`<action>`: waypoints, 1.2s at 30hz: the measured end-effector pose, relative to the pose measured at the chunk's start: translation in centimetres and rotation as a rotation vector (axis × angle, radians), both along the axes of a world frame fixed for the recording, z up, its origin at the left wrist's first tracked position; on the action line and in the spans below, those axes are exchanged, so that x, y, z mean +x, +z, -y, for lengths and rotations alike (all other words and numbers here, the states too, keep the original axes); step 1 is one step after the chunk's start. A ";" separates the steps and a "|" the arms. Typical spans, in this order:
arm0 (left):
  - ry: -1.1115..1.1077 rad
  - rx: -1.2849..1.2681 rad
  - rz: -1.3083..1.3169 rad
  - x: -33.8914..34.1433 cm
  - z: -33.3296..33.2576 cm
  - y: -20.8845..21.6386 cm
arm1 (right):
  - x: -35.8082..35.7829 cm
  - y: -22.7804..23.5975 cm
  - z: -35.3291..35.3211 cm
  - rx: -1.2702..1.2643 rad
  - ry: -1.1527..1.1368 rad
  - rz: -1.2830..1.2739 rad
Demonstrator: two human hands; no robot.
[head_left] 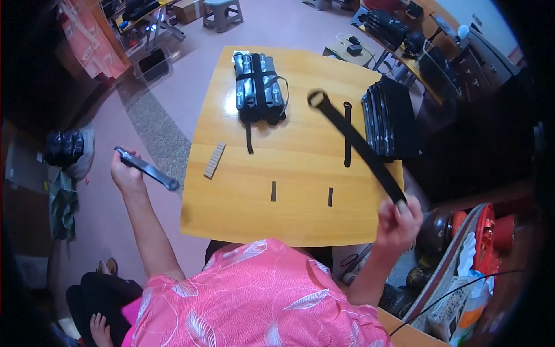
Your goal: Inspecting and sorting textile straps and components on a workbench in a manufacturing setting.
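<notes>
My left hand (pixel 127 173), out past the table's left edge, grips one end of a narrow dark grey piece with rounded ends (pixel 151 170); its exact kind I cannot make out. Raised over the table's right side, my right hand (pixel 399 222) pinches the end of a long black strap (pixel 364 146), whose far end forms a round loop. Another black strap (pixel 347 139) lies flat beyond it. At the back of the table sits a bundle of grey-and-black pieces (pixel 260 87), bound crosswise with black straps; one tail hangs toward me.
On the yellow wooden table (pixel 300 222) lie a ridged beige strip (pixel 214 160) and two short dark strips (pixel 274 191). Black flat packs (pixel 390 118) stand at its right edge. A box of odds and ends (pixel 451 283) is at the lower right. Another person's hand (pixel 100 329) shows lower left.
</notes>
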State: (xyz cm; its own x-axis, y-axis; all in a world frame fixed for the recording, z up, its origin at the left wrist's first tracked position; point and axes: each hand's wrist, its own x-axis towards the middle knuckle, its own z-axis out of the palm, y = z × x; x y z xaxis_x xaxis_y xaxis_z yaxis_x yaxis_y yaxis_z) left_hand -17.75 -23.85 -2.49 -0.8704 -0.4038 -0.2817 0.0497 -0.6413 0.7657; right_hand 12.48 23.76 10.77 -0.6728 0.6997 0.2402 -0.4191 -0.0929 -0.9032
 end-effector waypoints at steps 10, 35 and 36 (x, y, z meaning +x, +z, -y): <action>-0.225 0.026 -0.110 9.2 -12.1 7.1 | -11.6 -10.4 -0.4 -0.432 -0.034 0.288; -1.221 -0.356 -0.426 18.8 -21.4 9.4 | -4.5 -1.4 8.6 0.040 0.701 0.562; -1.223 -0.356 -0.426 18.9 -21.5 9.3 | -4.5 -1.5 8.5 0.046 0.706 0.571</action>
